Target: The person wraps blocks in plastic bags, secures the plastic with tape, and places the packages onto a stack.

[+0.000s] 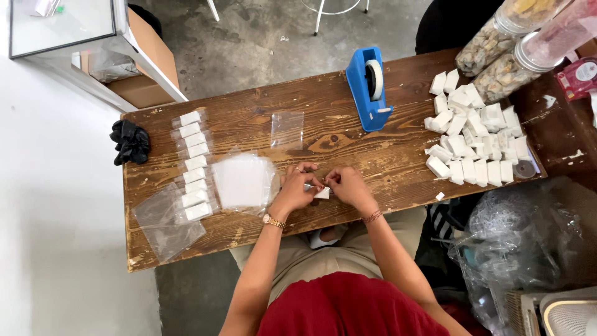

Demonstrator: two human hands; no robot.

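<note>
I see my left hand (295, 185) and right hand (346, 185) pinched together on a small white wedge (322, 193) at the counter's (348, 155) near edge, between the stack of clear bags (244, 182) and the pile of white wedges (476, 140).

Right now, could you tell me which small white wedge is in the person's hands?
The lone small white wedge at the table's near edge, pinched between both hands; the others lie piled right or bagged left.

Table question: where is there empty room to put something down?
Bare wood lies between the blue tape dispenser and the pile of white blocks, and behind the clear bag. It's crowded by the bagged row and around both hands.
</note>
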